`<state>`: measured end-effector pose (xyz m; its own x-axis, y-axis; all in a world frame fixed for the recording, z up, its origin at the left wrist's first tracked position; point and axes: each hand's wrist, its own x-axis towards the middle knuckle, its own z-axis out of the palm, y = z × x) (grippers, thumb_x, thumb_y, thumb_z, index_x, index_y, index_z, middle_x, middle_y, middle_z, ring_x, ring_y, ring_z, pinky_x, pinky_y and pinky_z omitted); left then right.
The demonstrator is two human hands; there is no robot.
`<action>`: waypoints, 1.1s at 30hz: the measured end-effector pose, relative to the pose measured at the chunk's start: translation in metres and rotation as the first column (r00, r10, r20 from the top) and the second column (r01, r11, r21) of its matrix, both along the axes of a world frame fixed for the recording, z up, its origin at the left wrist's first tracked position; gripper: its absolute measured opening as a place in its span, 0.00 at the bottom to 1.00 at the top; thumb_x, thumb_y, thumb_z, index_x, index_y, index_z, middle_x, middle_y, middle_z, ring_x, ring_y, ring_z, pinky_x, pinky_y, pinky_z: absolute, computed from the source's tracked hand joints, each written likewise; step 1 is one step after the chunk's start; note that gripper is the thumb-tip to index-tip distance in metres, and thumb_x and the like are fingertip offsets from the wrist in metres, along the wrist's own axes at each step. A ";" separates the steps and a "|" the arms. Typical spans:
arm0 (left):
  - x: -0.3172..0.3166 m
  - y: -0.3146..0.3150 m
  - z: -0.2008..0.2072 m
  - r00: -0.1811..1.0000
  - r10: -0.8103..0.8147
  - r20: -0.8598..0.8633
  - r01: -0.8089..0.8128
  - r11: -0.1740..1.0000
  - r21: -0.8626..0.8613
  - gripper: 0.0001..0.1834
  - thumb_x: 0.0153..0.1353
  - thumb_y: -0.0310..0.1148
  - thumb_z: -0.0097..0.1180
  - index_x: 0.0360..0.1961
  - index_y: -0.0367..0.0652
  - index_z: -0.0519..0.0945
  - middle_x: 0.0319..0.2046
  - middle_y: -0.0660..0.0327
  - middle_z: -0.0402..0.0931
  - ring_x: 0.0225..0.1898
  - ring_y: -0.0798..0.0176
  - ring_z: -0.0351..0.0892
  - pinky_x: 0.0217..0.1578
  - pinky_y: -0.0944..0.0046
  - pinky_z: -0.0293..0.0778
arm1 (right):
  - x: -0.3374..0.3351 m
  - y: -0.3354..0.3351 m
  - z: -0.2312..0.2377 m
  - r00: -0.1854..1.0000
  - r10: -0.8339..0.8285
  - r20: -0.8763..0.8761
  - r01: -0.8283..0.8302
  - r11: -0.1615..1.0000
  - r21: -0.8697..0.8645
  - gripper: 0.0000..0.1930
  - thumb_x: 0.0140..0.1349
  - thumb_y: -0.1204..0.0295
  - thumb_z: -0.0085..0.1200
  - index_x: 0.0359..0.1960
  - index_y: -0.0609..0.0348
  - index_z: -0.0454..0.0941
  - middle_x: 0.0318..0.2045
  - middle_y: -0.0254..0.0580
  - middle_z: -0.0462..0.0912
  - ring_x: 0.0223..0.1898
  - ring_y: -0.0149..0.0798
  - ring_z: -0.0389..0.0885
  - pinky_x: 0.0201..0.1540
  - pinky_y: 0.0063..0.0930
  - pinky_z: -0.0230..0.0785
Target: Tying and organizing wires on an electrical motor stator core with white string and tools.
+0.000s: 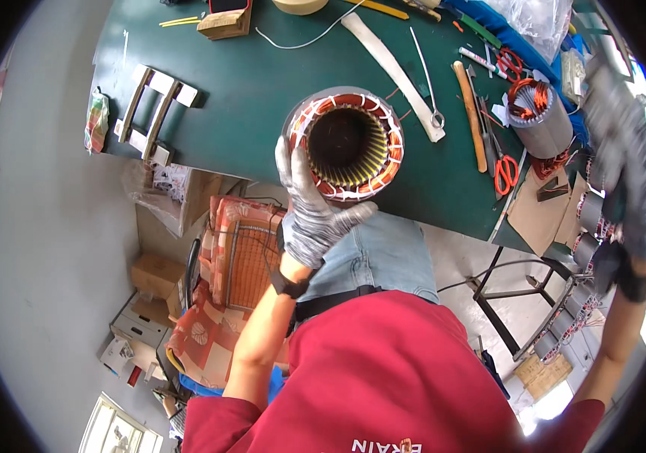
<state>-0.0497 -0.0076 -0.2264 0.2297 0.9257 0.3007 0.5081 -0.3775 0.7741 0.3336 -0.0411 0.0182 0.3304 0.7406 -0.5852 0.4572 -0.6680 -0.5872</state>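
A motor stator (388,161) with copper windings laced in white cord stands upright near the table's front edge, its round bore facing up. My left hand (312,204), in a grey striped glove, holds its near left side, fingers along the rim and thumb stretched to the right below it. Far to the right, my gloved right hand (618,136) is raised and smeared by motion, so its fingers cannot be made out. Close to it is a second, grey-cased stator (544,124) with copper wire at both ends.
Right of the stator on the green table (240,113) lie a white strip (392,66), a wooden stick (469,113) and red-handled scissors (505,175). A slatted frame (153,109) rests at left. Behind the table edge stands an orange patterned chair (221,302).
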 end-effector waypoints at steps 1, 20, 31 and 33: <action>0.009 0.000 -0.002 0.999 0.038 -0.004 -0.038 0.999 -0.011 0.76 0.30 0.65 0.71 0.69 0.39 0.36 0.67 0.43 0.39 0.68 0.46 0.43 0.65 0.49 0.50 | 0.004 0.000 -0.007 0.911 0.190 0.365 -0.256 0.956 0.141 0.19 0.69 0.66 0.41 0.58 0.63 0.65 0.51 0.43 0.73 0.50 0.34 0.73 0.53 0.29 0.67; -0.003 0.021 -0.009 0.981 -0.067 0.184 0.077 0.996 -0.050 0.72 0.28 0.59 0.74 0.69 0.42 0.43 0.66 0.43 0.47 0.67 0.40 0.46 0.66 0.46 0.48 | -0.140 0.024 -0.050 0.800 0.480 0.360 -0.040 0.641 -0.766 0.26 0.62 0.60 0.49 0.58 0.64 0.66 0.49 0.49 0.76 0.43 0.47 0.77 0.47 0.33 0.69; 0.014 0.014 -0.009 1.000 -0.020 -0.001 0.020 0.992 0.128 0.75 0.28 0.53 0.78 0.70 0.44 0.38 0.66 0.43 0.42 0.67 0.41 0.49 0.64 0.47 0.53 | -0.093 -0.024 -0.100 0.705 0.094 -0.703 0.372 0.795 0.479 0.21 0.71 0.59 0.35 0.57 0.60 0.65 0.44 0.44 0.77 0.43 0.36 0.78 0.42 0.32 0.74; 0.006 0.017 -0.013 0.999 -0.023 0.026 0.020 0.994 0.108 0.76 0.27 0.50 0.80 0.69 0.42 0.37 0.65 0.44 0.47 0.67 0.45 0.50 0.64 0.49 0.55 | -0.116 -0.012 -0.084 0.859 0.282 -0.427 -0.063 0.886 0.459 0.19 0.68 0.62 0.40 0.55 0.60 0.67 0.44 0.44 0.77 0.42 0.38 0.78 0.41 0.33 0.74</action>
<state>-0.0433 0.0093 -0.2390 0.2399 0.8825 0.4046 0.4784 -0.4701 0.7417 0.2180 -0.0526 -0.0660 -0.0601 0.9644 -0.2575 0.1367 -0.2476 -0.9592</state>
